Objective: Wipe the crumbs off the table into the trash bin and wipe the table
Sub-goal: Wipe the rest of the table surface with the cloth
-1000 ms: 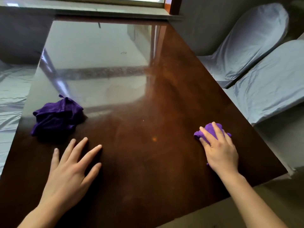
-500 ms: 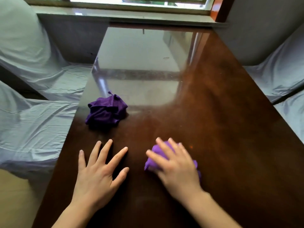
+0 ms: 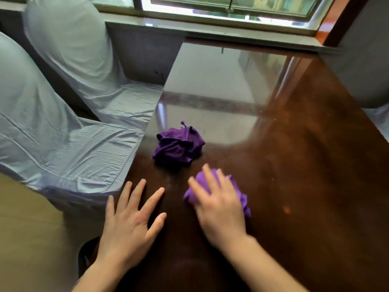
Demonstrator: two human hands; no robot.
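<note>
2 covered chairs (image 3: 69, 114) at left, pale grey-blue fabric, w/ seats just beside the edge. Window (image 3: 231, 5) + stone sill (image 3: 210, 31) at far end. Red-brown frame post (image 3: 336, 20) top right.

Table (image 3: 294, 165): dark brown wood, smooth, high-gloss finish; the far half mirrors the window (image 3: 231, 5) and wall.

Crumpled cloth (image 3: 179, 147), at 12 o'clock from the left hand (image 3: 128, 224): deep purple soft fabric, matt, heavily creased, stitched hem visible.

Wiping cloth (image 3: 240, 192) under the right hand (image 3: 219, 207): lighter purple fabric, matt, bunched.

Chair covers (image 3: 63, 148), at 9 o'clock from the table: pale grey-blue cloth, thin, faint sheen, wrinkled on the seats, seam lines showing.

Window sill (image 3: 210, 30), at 12 o'clock: polished, stone-like, reflective.

Window frame: smooth, metal-like.
</note>
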